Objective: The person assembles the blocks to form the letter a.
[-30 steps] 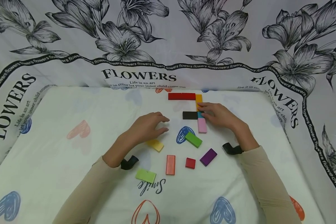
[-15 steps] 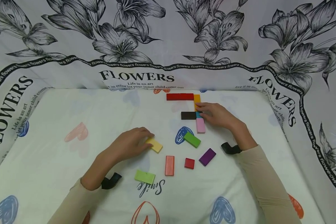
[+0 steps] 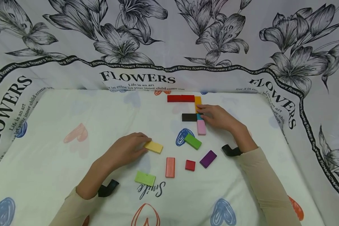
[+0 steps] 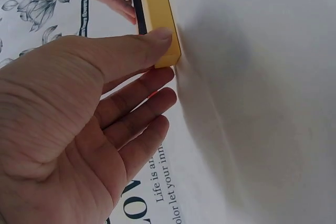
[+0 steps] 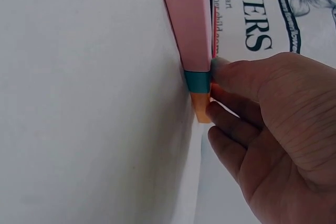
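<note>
My left hand [image 3: 124, 150] pinches one end of a yellow block [image 3: 154, 147] between thumb and fingers. In the left wrist view the thumb lies on the side of that yellow block [image 4: 157, 14]. At the right, my right hand [image 3: 218, 116] touches an orange block [image 3: 197, 103] and a small teal block [image 3: 199, 116] with its fingertips and thumb. These stand in a joined row with a pink block [image 3: 201, 128]. A black block [image 3: 189, 117] meets the teal one from the left, and a red strip [image 3: 180, 98] meets the orange one's top.
Loose blocks lie nearer the person: green [image 3: 193, 141], purple [image 3: 208, 159], small red [image 3: 190, 165], coral [image 3: 170, 167] and light green [image 3: 145, 178]. All rest on a white cloth [image 3: 39, 163] printed with hearts. A flower-patterned sheet [image 3: 178, 40] rises behind.
My left hand has drawn back toward the lower left from near the middle and taken hold of the yellow block, which has turned slightly. My right hand stays at the joined blocks.
</note>
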The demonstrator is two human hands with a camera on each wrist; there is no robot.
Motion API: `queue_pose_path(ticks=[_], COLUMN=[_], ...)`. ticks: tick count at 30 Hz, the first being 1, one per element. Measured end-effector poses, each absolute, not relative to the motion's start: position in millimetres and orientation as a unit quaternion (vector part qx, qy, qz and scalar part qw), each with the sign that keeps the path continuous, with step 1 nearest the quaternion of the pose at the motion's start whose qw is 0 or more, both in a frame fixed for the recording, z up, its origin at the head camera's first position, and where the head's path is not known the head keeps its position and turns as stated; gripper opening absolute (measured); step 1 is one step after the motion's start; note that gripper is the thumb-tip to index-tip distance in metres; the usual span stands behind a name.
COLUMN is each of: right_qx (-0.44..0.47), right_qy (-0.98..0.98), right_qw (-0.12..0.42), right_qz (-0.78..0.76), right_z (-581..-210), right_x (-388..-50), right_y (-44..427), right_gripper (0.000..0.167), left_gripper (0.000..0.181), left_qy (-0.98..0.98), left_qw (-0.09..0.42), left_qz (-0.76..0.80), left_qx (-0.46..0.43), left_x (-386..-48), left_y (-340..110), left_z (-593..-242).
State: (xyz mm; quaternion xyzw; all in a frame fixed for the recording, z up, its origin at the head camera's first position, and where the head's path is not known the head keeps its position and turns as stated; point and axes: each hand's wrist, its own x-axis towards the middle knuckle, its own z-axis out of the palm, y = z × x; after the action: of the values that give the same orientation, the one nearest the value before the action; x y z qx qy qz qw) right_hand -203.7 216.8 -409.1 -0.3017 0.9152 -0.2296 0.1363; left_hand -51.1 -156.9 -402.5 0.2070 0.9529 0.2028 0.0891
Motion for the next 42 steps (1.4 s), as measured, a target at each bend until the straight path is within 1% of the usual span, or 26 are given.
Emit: queue_pose_path(ticks=[9,16,24,30,42], right_qx=[-0.296,-0.299,-0.300,-0.305,-0.299], right_qy=[0.917,0.914,0.915,0.915,0.915], right_qw=[0.131,0.133,0.131,0.125,0.138], right_qz=[-0.231,-0.241,-0.236,-0.233,-0.233], right_z=[-414,-413,-414,-412,-411], right_x=[-204,-206,-206,-206,-206], right_y=[218,217,217,217,218], right_gripper=[0.041,0.041,0.041,0.040,0.041], left_gripper=[0.030,0.035,0.034,0.033,0.036], left_qy=[0.956,0.958,0.956,0.958,0.962], left_qw=[0.079,0.083,0.074,0.060,0.058], left_qz=[0.201,0.188,0.189,0.185,0.202], left_qx=[0.197,0.198,0.213,0.209,0.175], left_x=[-46,-46,-51,-62,-104], left_y=[-158,-156,-155,-152,-131], left_z=[-402,-402,-404,-402,-398])
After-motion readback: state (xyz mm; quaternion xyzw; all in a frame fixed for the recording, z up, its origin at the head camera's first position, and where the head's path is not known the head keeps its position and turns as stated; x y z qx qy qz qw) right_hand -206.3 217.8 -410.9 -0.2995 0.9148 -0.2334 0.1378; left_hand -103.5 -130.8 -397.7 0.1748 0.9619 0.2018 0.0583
